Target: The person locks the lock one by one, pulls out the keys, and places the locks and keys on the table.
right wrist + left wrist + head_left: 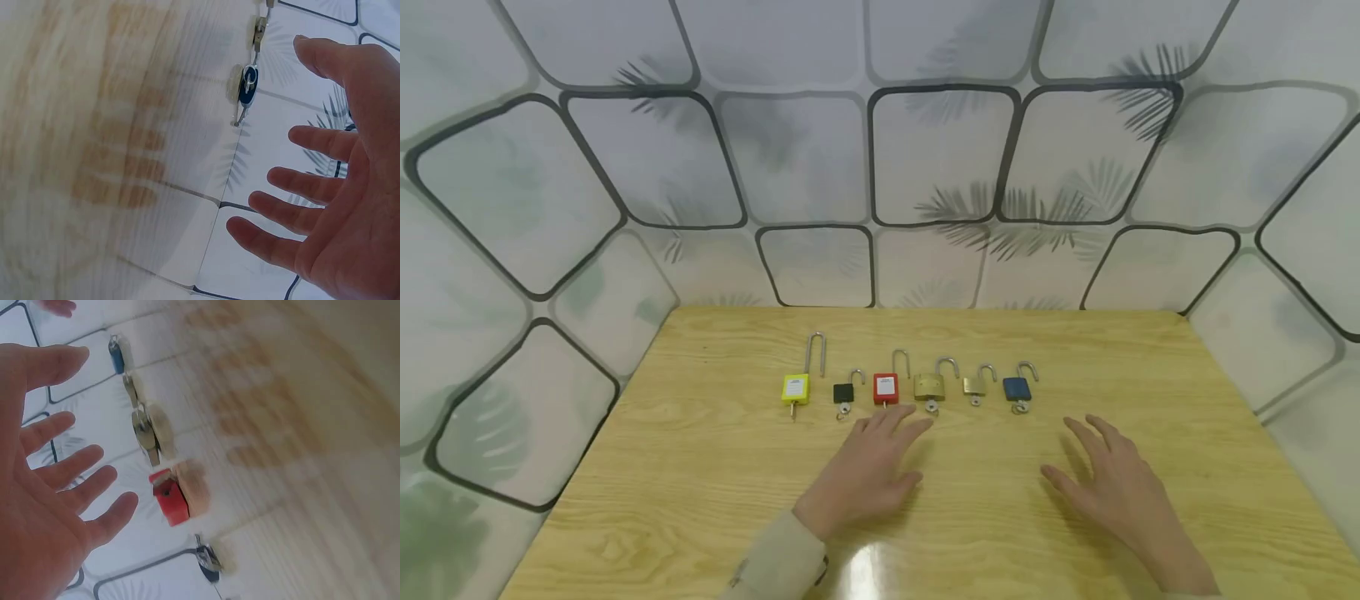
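Note:
Several padlocks lie in a row on the wooden table, each with its shackle open and a key in it. From the left come a yellow padlock (pixel 795 389), a small black padlock (pixel 843 392), a red padlock (pixel 886 388), a large brass padlock (pixel 928 386), a small brass padlock (pixel 974 386) and a blue padlock (pixel 1017 388). My left hand (pixel 868 467) hovers with spread fingers just in front of the red padlock, holding nothing. Off to the right of the blue padlock, my right hand (pixel 1108 483) is likewise spread and holds nothing.
The light wooden table (pixel 700 500) ends at the back against a pale wall covering (pixel 940 158) with dark rounded outlines and leaf prints. The same covering rises at the left and right sides.

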Available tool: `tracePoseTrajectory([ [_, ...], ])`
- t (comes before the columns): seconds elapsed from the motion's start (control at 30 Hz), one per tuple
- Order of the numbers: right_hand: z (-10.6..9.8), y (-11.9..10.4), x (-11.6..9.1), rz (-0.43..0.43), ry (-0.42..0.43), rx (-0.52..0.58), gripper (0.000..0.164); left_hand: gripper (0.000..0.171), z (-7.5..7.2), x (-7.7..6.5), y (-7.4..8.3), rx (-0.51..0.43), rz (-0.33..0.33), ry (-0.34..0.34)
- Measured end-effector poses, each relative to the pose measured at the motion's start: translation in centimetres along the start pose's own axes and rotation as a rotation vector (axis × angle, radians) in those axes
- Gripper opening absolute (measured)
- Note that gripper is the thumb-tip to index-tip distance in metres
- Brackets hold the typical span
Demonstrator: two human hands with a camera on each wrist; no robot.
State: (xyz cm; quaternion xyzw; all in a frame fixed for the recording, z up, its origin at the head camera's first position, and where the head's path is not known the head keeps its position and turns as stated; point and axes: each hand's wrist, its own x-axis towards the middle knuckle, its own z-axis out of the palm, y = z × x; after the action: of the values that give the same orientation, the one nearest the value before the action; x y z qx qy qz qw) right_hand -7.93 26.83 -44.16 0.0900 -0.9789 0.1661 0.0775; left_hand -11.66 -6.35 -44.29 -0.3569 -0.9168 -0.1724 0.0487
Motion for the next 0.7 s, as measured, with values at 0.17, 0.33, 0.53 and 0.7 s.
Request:
tracePoseTrajectory([
  [0.17,-0.1,0.2,0.0,-0.006,0.004,0.004,0.076,0.057,0.7,1.7,0.5,-0.009,0.054,0.003],
  [0.33,-0.3,0.0,0.2,0.001,-0.009,0.008,0.076,0.053,1.0,4.0,0.8,0.003,0.112,0.014],
  [0.53,-0.6,0.1,0.6,-0.001,-0.022,0.014,0.075,0.048,1.6,6.5,1.0,-0.048,0.165,0.032],
  [0.7,-0.3,0.1,0.4,0.000,-0.018,0.018,0.074,0.042,2.9,8.3,1.7,-0.134,0.163,0.021],
])
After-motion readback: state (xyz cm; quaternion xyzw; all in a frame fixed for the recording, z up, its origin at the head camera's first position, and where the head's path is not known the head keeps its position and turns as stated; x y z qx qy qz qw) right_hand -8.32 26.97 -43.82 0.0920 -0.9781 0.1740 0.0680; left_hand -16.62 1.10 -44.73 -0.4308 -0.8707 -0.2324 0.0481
